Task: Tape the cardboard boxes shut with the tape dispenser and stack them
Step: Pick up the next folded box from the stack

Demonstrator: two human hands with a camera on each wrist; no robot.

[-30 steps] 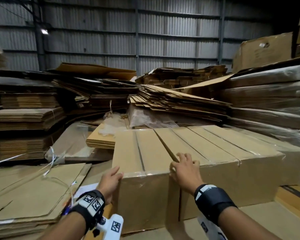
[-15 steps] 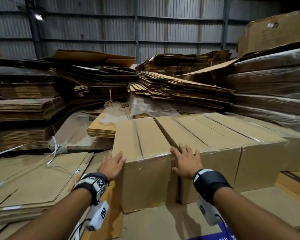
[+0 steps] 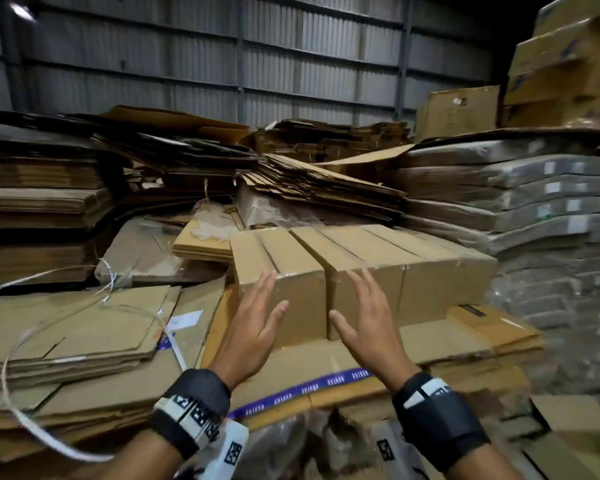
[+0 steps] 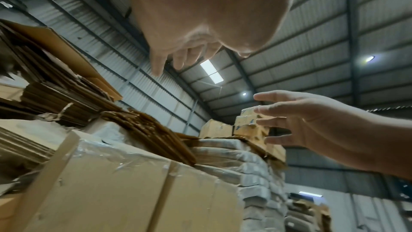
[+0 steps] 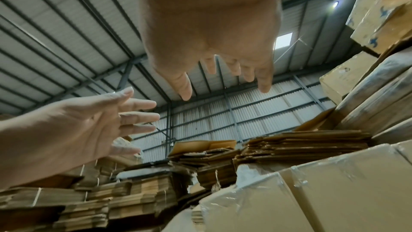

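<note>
Several taped cardboard boxes stand side by side in a row on flattened cardboard. The leftmost box [image 3: 284,271] faces me, and a second box [image 3: 364,268] stands right of it with a narrow gap between. Clear tape wraps their near top edges, seen also on the box [image 4: 125,188] in the left wrist view. My left hand [image 3: 257,320] hovers open in front of the leftmost box, fingers straight, touching nothing. My right hand [image 3: 368,317] hovers open before the second box, also empty. No tape dispenser is in view.
Stacks of flattened cardboard [image 3: 42,202] fill the left and back. Wrapped bundles [image 3: 520,202] pile up at the right, with large boxes [image 3: 568,64] above. Loose white strapping [image 3: 21,341] curls over flat sheets at the left. Blue printed tape [image 3: 305,389] crosses the cardboard below my hands.
Both hands have come off the boxes and drawn back toward me, fingers spread. The camera has pulled back and tilted, so the boxes look farther away.
</note>
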